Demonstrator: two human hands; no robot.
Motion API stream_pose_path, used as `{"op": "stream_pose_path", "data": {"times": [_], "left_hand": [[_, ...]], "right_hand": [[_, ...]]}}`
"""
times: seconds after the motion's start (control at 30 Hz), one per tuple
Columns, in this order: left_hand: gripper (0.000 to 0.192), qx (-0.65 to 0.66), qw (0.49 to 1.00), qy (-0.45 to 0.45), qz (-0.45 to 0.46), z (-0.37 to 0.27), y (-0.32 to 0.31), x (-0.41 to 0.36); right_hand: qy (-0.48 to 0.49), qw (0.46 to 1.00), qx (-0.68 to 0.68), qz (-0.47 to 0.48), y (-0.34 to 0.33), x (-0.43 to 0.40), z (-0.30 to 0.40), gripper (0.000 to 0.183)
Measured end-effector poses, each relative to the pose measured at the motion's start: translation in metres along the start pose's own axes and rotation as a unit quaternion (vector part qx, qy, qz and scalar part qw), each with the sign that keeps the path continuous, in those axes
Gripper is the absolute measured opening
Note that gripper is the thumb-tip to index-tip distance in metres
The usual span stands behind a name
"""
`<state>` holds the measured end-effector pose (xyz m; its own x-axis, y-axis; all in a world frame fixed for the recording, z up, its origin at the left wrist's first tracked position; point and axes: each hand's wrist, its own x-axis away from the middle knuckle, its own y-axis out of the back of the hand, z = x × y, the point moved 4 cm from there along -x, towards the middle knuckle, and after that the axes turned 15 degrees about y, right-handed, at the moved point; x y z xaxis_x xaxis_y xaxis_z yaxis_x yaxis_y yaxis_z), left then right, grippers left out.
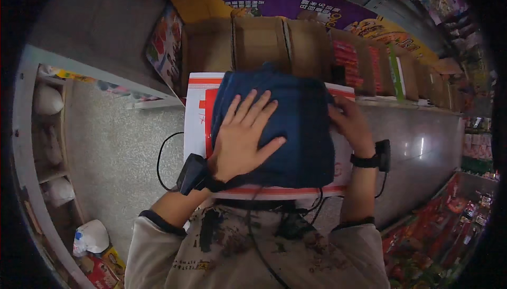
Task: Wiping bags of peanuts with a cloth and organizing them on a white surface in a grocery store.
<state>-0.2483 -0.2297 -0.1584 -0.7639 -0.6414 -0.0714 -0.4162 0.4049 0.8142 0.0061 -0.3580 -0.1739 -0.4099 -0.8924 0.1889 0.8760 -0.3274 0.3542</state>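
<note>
A folded dark-blue cloth, perhaps a denim garment (305,142), lies on a white box with red bands (196,130) in front of my body. My left hand (243,138) rests flat on the cloth's left part, palm down with the fingers apart. At the cloth's upper right edge is my right hand (350,120), its fingers bent against that edge. Whether they pinch the fabric is hard to see. Each wrist wears a black strapped device, one on the left (194,174) and one on the right (382,156).
Beyond the box stands a row of open cardboard cartons (259,45), some holding red packets (346,63). A shelf with white bags (49,99) runs along the left. Packaged goods (439,225) fill the lower right. Black cables (160,158) hang beside the box above the grey floor (119,142).
</note>
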Motion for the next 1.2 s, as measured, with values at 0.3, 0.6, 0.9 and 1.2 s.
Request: {"op": "stream_pose_path", "data": {"times": [0.3, 0.6, 0.9, 1.2], "left_hand": [[0.088, -0.041, 0.996, 0.037, 0.065, 0.021, 0.017, 0.022], [0.085, -0.138, 0.986, 0.072, 0.055, 0.042, 0.024, 0.033], [0.08, -0.055, 0.996, 0.045, 0.057, 0.014, 0.006, -0.004], [0.082, -0.149, 0.982, 0.103, 0.047, 0.029, 0.012, 0.046]], "right_hand": [[0.03, 0.995, -0.049, -0.08, 0.0, 0.004, -0.015, 0.027], [0.089, 0.993, 0.037, -0.07, -0.015, 0.018, -0.009, 0.032], [0.14, 0.95, 0.217, -0.174, -0.035, 0.024, 0.009, 0.046], [0.159, 0.947, 0.199, -0.196, -0.034, 0.023, 0.009, 0.042]]}}
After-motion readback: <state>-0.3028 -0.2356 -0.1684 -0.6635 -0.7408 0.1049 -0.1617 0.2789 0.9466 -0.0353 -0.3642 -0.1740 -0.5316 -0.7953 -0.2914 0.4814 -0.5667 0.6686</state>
